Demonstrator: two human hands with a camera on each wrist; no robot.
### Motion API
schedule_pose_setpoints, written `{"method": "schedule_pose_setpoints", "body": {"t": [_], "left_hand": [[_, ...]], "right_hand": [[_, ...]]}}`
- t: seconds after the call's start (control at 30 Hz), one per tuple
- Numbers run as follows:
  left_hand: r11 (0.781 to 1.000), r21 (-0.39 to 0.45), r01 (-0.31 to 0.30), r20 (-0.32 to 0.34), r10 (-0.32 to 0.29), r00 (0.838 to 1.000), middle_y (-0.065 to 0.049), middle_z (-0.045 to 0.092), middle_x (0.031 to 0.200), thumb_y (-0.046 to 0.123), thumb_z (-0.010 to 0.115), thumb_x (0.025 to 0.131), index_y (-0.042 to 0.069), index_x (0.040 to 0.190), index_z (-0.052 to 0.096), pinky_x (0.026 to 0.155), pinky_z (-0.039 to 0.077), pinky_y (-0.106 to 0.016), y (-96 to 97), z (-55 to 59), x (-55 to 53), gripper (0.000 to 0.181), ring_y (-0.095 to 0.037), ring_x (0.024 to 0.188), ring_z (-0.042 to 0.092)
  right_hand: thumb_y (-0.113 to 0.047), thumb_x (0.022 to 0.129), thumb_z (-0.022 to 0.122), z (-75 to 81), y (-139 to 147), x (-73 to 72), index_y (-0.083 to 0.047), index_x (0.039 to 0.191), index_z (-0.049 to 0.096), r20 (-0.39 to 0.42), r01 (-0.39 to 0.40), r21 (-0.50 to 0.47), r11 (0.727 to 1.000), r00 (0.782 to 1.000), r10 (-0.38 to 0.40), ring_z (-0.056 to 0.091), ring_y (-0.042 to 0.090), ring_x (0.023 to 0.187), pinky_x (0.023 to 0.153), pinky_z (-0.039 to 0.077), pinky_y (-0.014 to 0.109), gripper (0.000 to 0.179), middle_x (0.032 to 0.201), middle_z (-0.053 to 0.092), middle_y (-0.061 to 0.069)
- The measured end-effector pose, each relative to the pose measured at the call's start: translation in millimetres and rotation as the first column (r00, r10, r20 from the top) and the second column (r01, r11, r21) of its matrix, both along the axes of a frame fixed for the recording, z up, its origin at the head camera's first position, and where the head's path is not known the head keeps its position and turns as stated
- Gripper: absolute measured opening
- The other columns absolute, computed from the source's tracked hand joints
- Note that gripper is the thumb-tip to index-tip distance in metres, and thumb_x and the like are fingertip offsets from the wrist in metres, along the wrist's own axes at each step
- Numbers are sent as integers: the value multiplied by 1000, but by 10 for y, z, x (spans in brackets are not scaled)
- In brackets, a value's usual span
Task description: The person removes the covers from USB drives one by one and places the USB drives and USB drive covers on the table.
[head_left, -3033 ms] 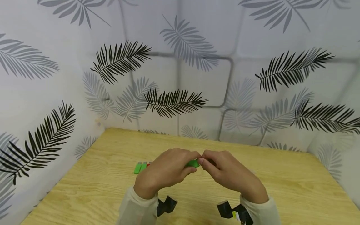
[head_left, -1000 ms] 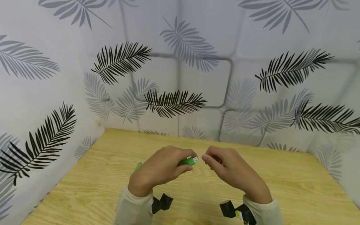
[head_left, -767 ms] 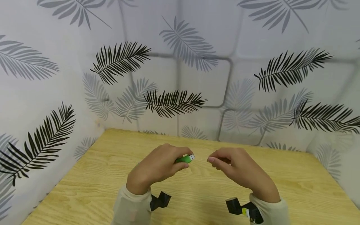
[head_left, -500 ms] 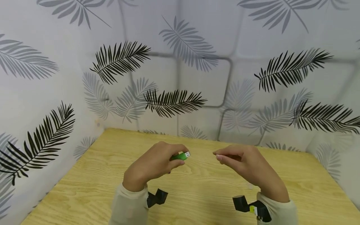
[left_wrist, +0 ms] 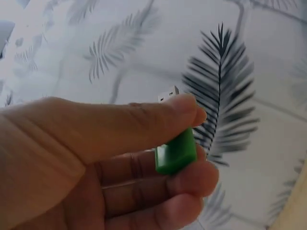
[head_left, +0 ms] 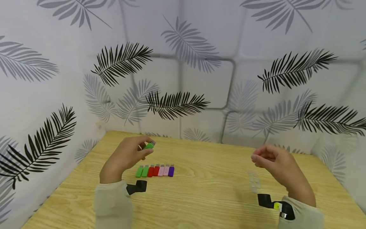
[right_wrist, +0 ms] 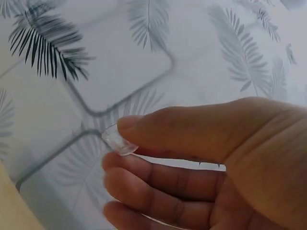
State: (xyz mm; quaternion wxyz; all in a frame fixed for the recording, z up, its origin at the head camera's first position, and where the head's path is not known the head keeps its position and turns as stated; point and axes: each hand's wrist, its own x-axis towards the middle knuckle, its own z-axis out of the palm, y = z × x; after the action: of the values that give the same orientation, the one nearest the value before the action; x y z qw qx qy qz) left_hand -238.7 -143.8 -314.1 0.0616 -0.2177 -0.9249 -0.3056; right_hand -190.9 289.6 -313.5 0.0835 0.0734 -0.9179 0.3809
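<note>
My left hand (head_left: 127, 156) pinches a green USB stick (head_left: 149, 146) between thumb and fingers, above the far left of the table. In the left wrist view its metal plug (left_wrist: 169, 94) is bare and points upward past the thumb, which covers part of the green body. My right hand (head_left: 278, 165) is raised at the right side. In the right wrist view it holds a small clear plastic cap (right_wrist: 120, 140) between thumb and fingers; the cap is hard to make out in the head view.
Below the left hand lies a row of USB sticks: green (head_left: 139, 171), red (head_left: 150, 172), pink (head_left: 161, 171) and purple (head_left: 171, 171), plugs facing away. Several clear caps (head_left: 254, 182) lie near the right hand on the wooden table (head_left: 211, 190). A leaf-patterned curtain (head_left: 183, 79) surrounds the back.
My hands started together at the green USB stick, then drew apart: left with the stick, right with the clear cap. The row of sticks and the loose caps have come into view.
</note>
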Motion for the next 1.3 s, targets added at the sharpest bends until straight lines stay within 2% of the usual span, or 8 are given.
{"method": "schedule_pose_setpoints", "body": {"t": [0.13, 0.23, 0.43, 0.6, 0.77, 0.97, 1.1, 1.3], "left_hand": [[995, -17, -101, 69, 102, 992, -8, 66, 92, 14, 64, 94, 6, 123, 61, 63, 49, -34, -173, -86, -47, 31, -13, 67, 64], [984, -33, -174, 126, 176, 976, -13, 66, 98, 14, 62, 95, 3, 128, 57, 66, 50, -36, -289, -155, -77, 35, -16, 72, 66], [966, -30, -257, 200, 258, 945, -14, 64, 94, 10, 58, 96, -1, 132, 54, 62, 49, -32, -447, -308, -166, 37, -17, 71, 66], [956, -48, -289, 284, 291, 914, -14, 66, 92, 9, 58, 96, -4, 130, 54, 61, 48, -32, -474, -444, -239, 37, -19, 69, 65], [952, -101, -290, 364, 307, 879, -13, 68, 91, 11, 60, 95, -3, 124, 59, 62, 45, -34, -480, -578, -287, 33, -23, 71, 60], [945, -66, -319, 467, 312, 827, -18, 62, 106, 9, 64, 91, -2, 117, 61, 64, 49, -36, -486, -720, -321, 28, -25, 75, 63], [939, -9, -343, 510, 299, 807, -19, 61, 107, 6, 64, 90, -4, 109, 61, 67, 53, -38, -487, -777, -331, 22, -26, 76, 63], [931, -23, -365, 527, 322, 786, -15, 62, 99, 7, 64, 89, -2, 106, 60, 65, 52, -37, -503, -871, -357, 19, -25, 73, 63]], "right_hand": [[-45, 93, 61, -109, 149, -26, -9, 110, 66, 28, 79, 42, 996, 996, -80, 68, 16, 83, 76, 53, 39, 40, 96, 70, 5], [-47, 93, 60, -164, 238, -35, -8, 114, 66, 55, 121, 34, 992, 991, -123, 68, 16, 84, 80, 52, 46, 45, 100, 71, 7], [-37, 95, 61, -255, 307, -99, -4, 113, 66, 91, 92, 14, 996, 991, -93, 68, 17, 83, 81, 52, 47, 38, 97, 70, 7], [-25, 96, 61, -359, 322, -187, 2, 109, 63, 173, 9, -22, 1000, 985, -5, 65, 18, 79, 73, 54, 33, 30, 88, 67, 5], [-15, 96, 60, -512, 370, -236, 6, 100, 60, 316, -56, -107, 993, 945, 87, 59, 20, 72, 71, 54, 33, 21, 79, 61, 6], [-7, 94, 59, -682, 407, -285, 5, 90, 58, 397, -48, -150, 987, 912, 105, 53, 18, 67, 65, 52, 31, 13, 70, 53, 3], [-3, 93, 58, -727, 411, -302, 6, 87, 59, 425, -32, -158, 987, 900, 97, 53, 17, 66, 63, 52, 31, 11, 70, 53, 4], [-3, 93, 58, -741, 445, -300, 8, 91, 60, 468, -18, -129, 992, 880, 77, 60, 18, 69, 66, 55, 33, 11, 77, 60, 8]]}}
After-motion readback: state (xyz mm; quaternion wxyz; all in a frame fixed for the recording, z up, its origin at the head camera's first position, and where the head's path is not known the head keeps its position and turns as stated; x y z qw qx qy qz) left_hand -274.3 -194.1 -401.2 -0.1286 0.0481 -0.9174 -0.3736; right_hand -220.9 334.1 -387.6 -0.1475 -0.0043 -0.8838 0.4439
